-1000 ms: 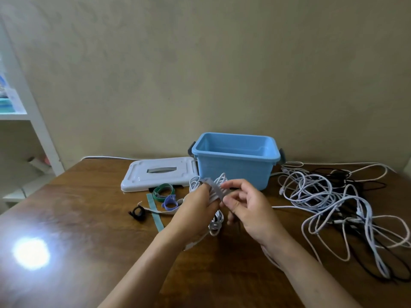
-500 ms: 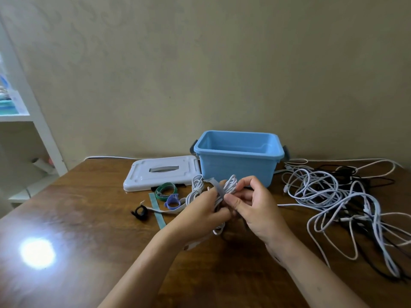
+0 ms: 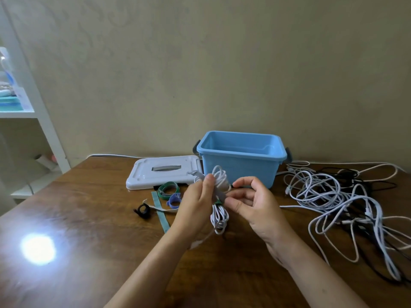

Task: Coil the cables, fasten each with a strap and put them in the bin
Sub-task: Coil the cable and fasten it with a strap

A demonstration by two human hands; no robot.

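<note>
My left hand (image 3: pixel 195 210) grips a coiled white cable (image 3: pixel 219 220) upright above the table, in front of the blue bin (image 3: pixel 240 172). A grey strap (image 3: pixel 196 174) runs round the coil's middle, and my left thumb presses on it. My right hand (image 3: pixel 255 207) is just right of the coil with fingers loosely curled. Its thumb tip sits by the strap and its index finger is lifted clear. The bin stands open; no cable shows inside it. A tangle of loose white and black cables (image 3: pixel 333 196) lies on the right of the table.
The bin's white lid (image 3: pixel 164 174) lies flat to its left. In front of the lid lie a green strap loop (image 3: pixel 169 188), a blue loop (image 3: pixel 174 200), a black loop (image 3: pixel 142 211) and a flat teal strap (image 3: pixel 161 213). A white shelf (image 3: pixel 44 121) stands at far left.
My right hand has let go of the strap and opened a little to the right. The coil now hangs more upright in my left hand, with the strap round it.
</note>
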